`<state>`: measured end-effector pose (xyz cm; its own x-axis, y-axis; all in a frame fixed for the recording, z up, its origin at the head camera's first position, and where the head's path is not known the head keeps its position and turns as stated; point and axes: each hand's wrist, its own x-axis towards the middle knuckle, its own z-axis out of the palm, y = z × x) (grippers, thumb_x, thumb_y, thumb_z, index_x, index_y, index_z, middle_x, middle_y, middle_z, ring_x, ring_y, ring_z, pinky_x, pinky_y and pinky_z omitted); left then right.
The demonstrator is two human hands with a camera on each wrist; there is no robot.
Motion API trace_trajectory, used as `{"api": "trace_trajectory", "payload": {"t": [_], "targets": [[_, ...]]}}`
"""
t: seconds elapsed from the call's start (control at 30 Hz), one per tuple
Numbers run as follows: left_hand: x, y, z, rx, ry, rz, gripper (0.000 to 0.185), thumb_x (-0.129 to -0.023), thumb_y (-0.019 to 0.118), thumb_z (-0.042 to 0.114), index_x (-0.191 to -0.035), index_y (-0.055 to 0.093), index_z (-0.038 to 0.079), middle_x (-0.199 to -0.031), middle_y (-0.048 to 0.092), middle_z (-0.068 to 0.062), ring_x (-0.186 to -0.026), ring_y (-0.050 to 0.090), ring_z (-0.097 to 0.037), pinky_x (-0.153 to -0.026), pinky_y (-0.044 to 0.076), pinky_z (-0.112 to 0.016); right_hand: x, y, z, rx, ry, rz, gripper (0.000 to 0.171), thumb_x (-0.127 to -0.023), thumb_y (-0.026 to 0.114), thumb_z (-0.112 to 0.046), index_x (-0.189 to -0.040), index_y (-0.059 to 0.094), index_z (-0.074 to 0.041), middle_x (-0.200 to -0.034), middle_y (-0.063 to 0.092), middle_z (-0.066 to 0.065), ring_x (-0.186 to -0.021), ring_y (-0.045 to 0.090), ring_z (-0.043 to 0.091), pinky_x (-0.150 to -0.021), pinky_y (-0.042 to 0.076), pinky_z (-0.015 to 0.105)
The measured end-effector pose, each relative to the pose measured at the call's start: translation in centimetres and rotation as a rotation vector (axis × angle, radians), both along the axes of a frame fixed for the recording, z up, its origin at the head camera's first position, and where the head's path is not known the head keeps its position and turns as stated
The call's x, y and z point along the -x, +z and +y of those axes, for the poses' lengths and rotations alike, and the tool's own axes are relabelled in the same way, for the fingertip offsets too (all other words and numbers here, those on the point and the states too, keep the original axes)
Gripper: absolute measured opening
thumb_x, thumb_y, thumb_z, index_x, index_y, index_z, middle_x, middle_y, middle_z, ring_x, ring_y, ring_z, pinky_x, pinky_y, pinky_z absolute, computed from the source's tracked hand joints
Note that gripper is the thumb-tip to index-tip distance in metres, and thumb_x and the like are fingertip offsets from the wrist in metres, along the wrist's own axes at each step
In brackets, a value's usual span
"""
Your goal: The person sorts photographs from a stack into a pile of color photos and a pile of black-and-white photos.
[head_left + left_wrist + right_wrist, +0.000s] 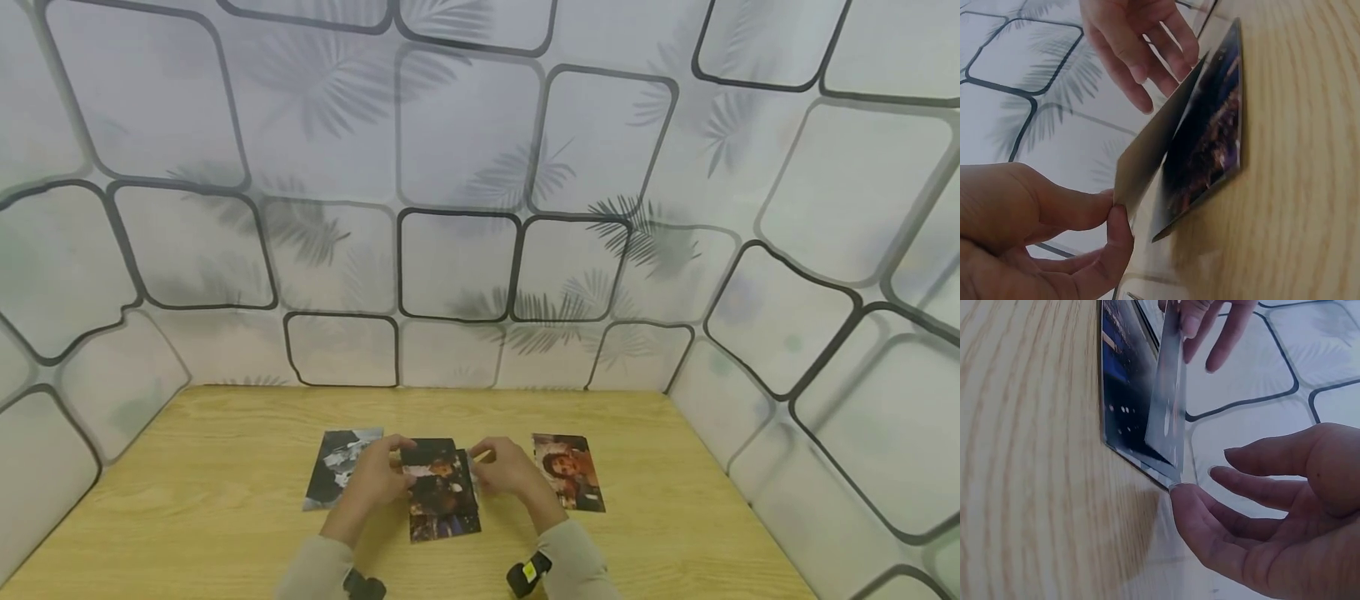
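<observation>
My left hand (381, 473) pinches the left edge of a dark photo card (437, 492) between thumb and finger, as the left wrist view shows. That card is tilted above another photo card (447, 527) with blue and purple tones, which lies on the wooden table (247, 542). At the right side is my right hand (504, 467), its fingers loosely bent and spread. In the right wrist view one fingertip (1180, 494) is right at the corner of the lower card (1124, 415), with the thumb apart from it.
A black-and-white photo card (330, 471) lies to the left, partly behind my left hand. Another photo card (572, 473), showing a figure in reddish tones, lies to the right. A patterned wall covering (457, 267) surrounds the table's back and sides.
</observation>
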<state>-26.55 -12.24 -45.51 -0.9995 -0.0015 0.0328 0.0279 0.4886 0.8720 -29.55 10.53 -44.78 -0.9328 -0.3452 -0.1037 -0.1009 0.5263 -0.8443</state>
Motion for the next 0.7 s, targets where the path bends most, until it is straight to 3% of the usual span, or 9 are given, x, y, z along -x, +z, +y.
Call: {"api": "trace_trajectory", "payload": {"t": [0.13,0.4,0.7], "targets": [[0.0,0.4,0.2,-0.081,-0.011,0.017,0.045,-0.081,0.07,-0.016,-0.124,0.066,-0.004,-0.136,0.058,-0.033,-0.11,0.069,-0.042,-0.072,0.066,-0.034,0.1,0.0,0.0,0.008,0.008,0.001,0.03,-0.098,0.062,-0.005,-0.127,0.066,0.001,-0.109,0.071,0.022,-0.086,0.073,0.03,-0.072,0.065,0.043],[0.0,1.0,1.3,-0.184,0.01,0.062,0.039,-0.085,0.068,-0.016,-0.122,0.068,-0.003,-0.133,0.062,-0.029,-0.111,0.069,-0.041,-0.07,0.066,-0.035,0.5,0.4,0.9,0.037,0.018,0.008,0.03,-0.098,0.063,-0.006,-0.127,0.066,0.0,-0.114,0.068,0.024,-0.082,0.074,0.026,-0.072,0.066,0.043],[0.4,1.0,3.6,-0.096,-0.035,0.127,0.041,-0.084,0.071,-0.014,-0.124,0.067,-0.003,-0.13,0.062,-0.027,-0.096,0.07,-0.029,-0.062,0.063,-0.029,0.9,1.8,3.3,0.094,-0.049,0.035,0.034,-0.096,0.065,0.001,-0.13,0.064,0.001,-0.114,0.067,0.024,-0.078,0.073,0.022,-0.075,0.067,0.042]]}}
